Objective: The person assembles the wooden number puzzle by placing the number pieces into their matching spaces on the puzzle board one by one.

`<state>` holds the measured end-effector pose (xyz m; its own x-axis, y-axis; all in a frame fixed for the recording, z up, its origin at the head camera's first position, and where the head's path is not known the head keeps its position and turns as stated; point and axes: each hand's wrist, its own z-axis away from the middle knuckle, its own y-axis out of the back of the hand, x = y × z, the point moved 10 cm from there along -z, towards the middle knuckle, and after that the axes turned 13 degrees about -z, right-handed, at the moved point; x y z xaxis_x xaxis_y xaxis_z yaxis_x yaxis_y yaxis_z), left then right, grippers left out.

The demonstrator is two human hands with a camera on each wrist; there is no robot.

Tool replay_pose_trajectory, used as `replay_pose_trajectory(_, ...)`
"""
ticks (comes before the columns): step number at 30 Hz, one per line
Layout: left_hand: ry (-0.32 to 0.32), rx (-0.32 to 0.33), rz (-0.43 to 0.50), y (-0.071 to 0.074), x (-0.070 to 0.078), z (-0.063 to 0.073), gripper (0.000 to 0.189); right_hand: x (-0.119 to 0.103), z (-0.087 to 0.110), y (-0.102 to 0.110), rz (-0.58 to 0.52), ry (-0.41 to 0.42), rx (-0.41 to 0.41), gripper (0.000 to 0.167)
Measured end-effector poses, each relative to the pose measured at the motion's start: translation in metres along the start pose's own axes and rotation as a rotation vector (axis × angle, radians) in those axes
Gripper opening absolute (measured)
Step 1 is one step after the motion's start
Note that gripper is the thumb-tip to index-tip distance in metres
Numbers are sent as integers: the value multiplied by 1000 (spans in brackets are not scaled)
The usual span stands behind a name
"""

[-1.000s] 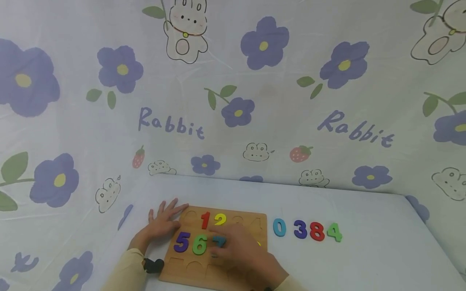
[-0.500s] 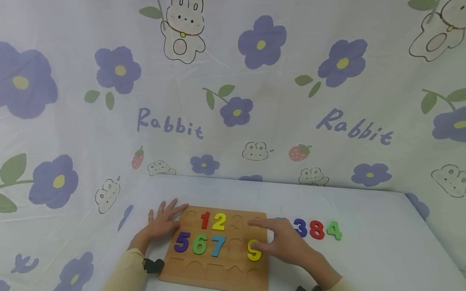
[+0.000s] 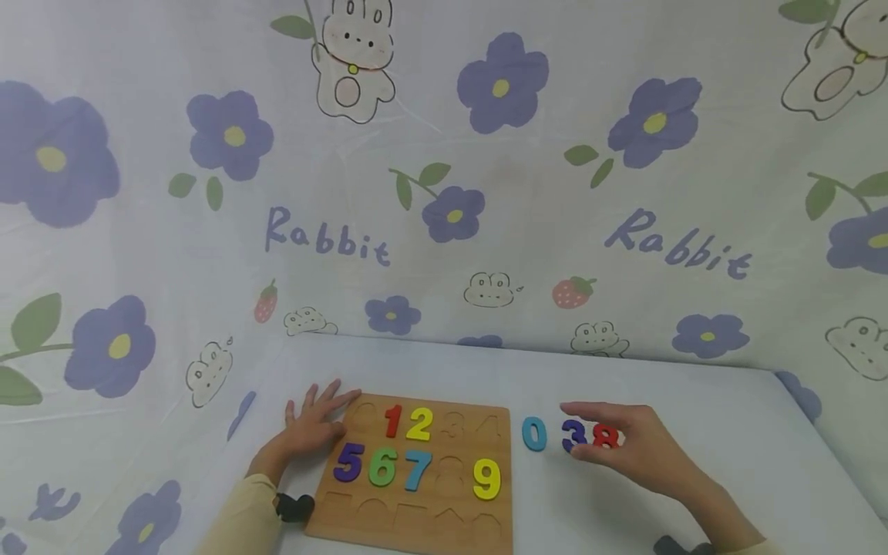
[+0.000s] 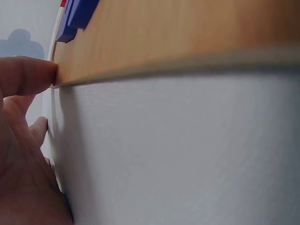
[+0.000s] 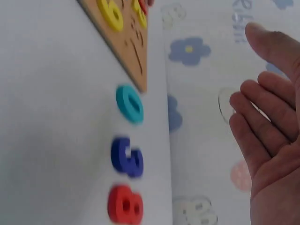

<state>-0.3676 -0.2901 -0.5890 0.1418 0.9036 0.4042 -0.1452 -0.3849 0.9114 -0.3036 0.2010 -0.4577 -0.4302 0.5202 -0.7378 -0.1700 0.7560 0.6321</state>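
A wooden number puzzle board (image 3: 430,493) lies on the white table. Its left edge is touched by the thumb of my left hand (image 3: 308,428), whose fingers are spread. Seated on the board are the red 1 (image 3: 393,422), yellow 2 (image 3: 419,424), purple 5 (image 3: 349,463), green 6 (image 3: 382,467), blue 7 (image 3: 417,471) and yellow 9 (image 3: 487,479). Over the loose purple 3 (image 3: 573,436) and red 8 (image 3: 606,436) hovers my right hand (image 3: 648,451), thumb and fingers apart, holding nothing. The green 4 is hidden behind it in the head view.
A loose blue 0 (image 3: 534,434) lies just right of the board. Shaped recesses for 3, 4 and 8 show in the wood. Behind the table (image 3: 735,416) hangs a curtain (image 3: 541,200) printed with flowers and rabbits.
My right hand has moved from over the board to the right, above the loose numbers. The blue 7 and yellow 9 now show uncovered. My left hand stays at the board's edge.
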Motion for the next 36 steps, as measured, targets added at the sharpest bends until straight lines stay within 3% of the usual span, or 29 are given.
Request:
replay_pose_trajectory(7,28,-21,-7,-1,0,1,70,38,18,44,16,-86,5,67)
replay_pose_trajectory(14,35,-38,-1,3,2,3,70,68,30,68,89,-140,-13,78)
replay_pose_trajectory(25,4,2,23,-1,-6,-1,69,117,36,63,137,-272,-62,76)
replay_pose_trajectory(36,12,-8,24,-1,-4,-1,70,148,37,56,106,-303,-41,75)
